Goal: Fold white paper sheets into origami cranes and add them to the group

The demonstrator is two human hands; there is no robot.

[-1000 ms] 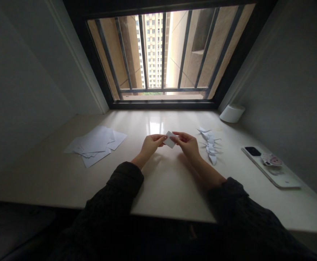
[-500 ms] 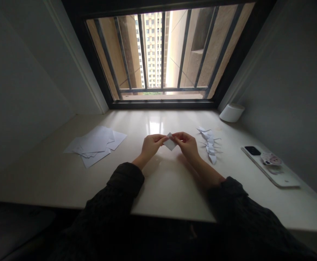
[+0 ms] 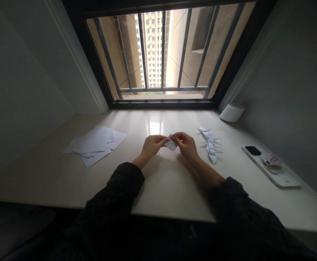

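A small folded piece of white paper [image 3: 171, 145] is held above the countertop, pinched between both hands. My left hand [image 3: 153, 145] grips its left side with thumb and fingers together. On the opposite side, my right hand [image 3: 186, 145] is closed on the upper right part, and its fingers cover some of the folds. To the right of that hand lies a row of several folded paper cranes [image 3: 209, 145] with thin points sticking out. Loose white paper sheets [image 3: 95, 141] lie in an overlapping pile to the left.
The pale countertop [image 3: 163, 188] runs up to a barred window [image 3: 161, 105]. A white rounded object [image 3: 232, 112] stands in the far right corner. Nearer on the right, a white phone [image 3: 280, 175] with a decorated grip lies by the wall.
The folded paper has tilted slightly and shows less of its top corner. My fingers have shifted a little on it; both arms stay in place.
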